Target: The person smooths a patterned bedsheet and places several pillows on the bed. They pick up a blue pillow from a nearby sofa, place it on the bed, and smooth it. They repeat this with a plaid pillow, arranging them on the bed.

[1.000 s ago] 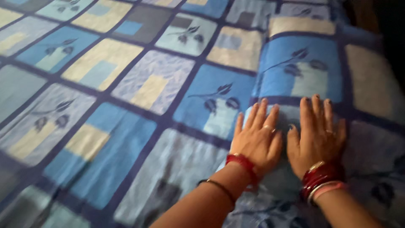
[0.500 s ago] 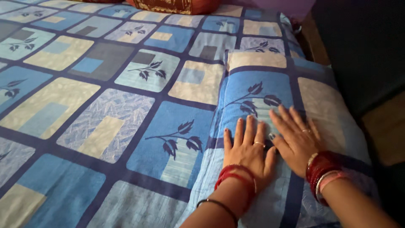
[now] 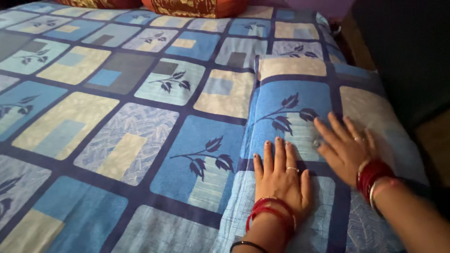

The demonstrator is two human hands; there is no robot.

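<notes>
Cotton patchwork in blues, cream and grey covers the bed (image 3: 117, 117) on the left of my view: a bedsheet (image 3: 140, 131) printed with square panels, some plain blocks of colour, some with dark leaf sprigs, all split by navy bands. It lies flat and mostly smooth, with a faint crinkled print on the paler squares. At the far top edge I see two dark red cushions (image 3: 187, 7) with gold pattern, only partly in frame.

Moving right, a pillow (image 3: 295, 93) in the same patchwork cover rests on the sheet near the bed's right edge; it is soft, rounded and raised, its long side running away from me.

My left hand (image 3: 281, 175) lies flat on the pillow's near end, palm down, fingers straight and close together, gripping nothing. It wears a ring, red bangles and a thin dark band at the wrist.

Just beside it to the right, my right hand (image 3: 344, 147) presses flat on the same pillow, fingers spread wide and angled up and to the left, a ring on one finger, thick red bangles on the wrist. It holds nothing. Beyond the bed's right edge everything is dark.
</notes>
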